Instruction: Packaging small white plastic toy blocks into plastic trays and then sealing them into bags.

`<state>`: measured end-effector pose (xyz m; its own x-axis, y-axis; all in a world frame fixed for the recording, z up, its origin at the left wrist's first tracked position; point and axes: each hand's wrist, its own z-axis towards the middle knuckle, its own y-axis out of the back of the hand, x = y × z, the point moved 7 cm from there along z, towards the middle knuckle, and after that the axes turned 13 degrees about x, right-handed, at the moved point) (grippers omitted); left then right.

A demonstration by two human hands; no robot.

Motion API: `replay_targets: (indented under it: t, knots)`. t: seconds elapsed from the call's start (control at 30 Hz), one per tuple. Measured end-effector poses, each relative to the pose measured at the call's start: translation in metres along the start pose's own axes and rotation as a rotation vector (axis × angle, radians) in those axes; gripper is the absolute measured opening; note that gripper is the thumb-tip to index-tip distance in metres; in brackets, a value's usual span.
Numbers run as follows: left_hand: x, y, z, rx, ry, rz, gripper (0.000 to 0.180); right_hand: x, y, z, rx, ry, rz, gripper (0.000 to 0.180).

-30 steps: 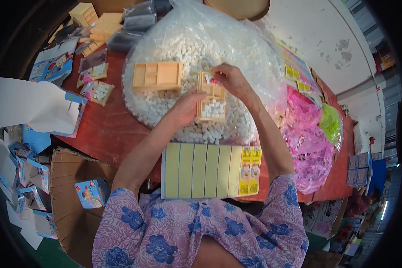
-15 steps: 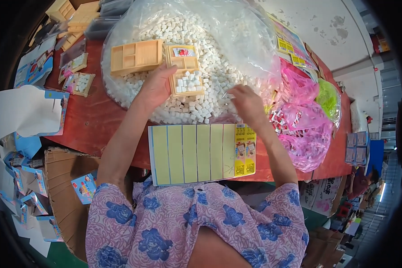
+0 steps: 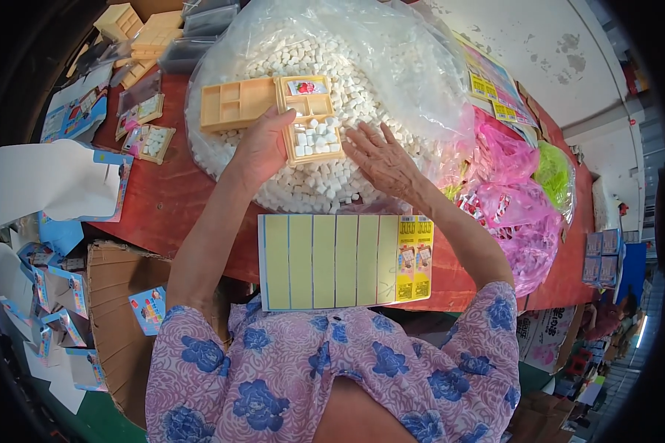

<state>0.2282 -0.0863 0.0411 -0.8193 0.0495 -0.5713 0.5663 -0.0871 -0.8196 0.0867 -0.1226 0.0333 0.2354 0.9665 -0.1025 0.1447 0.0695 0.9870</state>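
My left hand (image 3: 262,150) grips the left side of a small cream compartment tray (image 3: 316,108), thumb over its edge. A little packet (image 3: 307,87) with a red picture lies in its far compartment, and white marshmallow-like pieces (image 3: 316,139) fill the near one. Beside its right edge, my right hand (image 3: 383,161) lies palm down, fingers outspread, over the heap of white pieces (image 3: 303,181) in a big clear plastic bag (image 3: 421,59). An unfilled cream tray (image 3: 236,103) rests on the heap, left of the held one.
A printed yellow-green sheet (image 3: 325,258) lies at the table's front edge. Pink plastic bags (image 3: 521,214) stand at right with a green one (image 3: 554,173). Filled trays (image 3: 155,142) sit at left, near stacked cream trays (image 3: 155,37). An open cardboard box (image 3: 122,317) stands lower left.
My right hand has opened from a pinch, spreading its fingers and moving left to the tray's edge. The whole view has shifted slightly; my left hand keeps its hold.
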Motion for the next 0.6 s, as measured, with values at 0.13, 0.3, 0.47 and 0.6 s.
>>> replay_targets:
  t: [0.13, 0.3, 0.47, 0.6]
  knots:
    - [-0.012, 0.001, 0.001, -0.025, -0.037, 0.009, 0.035, -0.013, 0.013, -0.001, -0.068, -0.017, 0.065, 0.038]
    - [-0.029, -0.004, 0.005, -0.040, -0.090, 0.029, 0.035, -0.053, 0.040, -0.011, -0.205, -0.096, 0.319, 0.016]
    - [-0.016, -0.007, 0.008, -0.007, -0.055, -0.001, 0.035, -0.088, 0.033, -0.009, -0.050, -0.233, 0.702, 0.014]
    - [-0.013, -0.008, 0.002, -0.079, -0.089, -0.014, 0.037, -0.092, 0.044, -0.005, -0.160, -0.277, 0.636, 0.013]
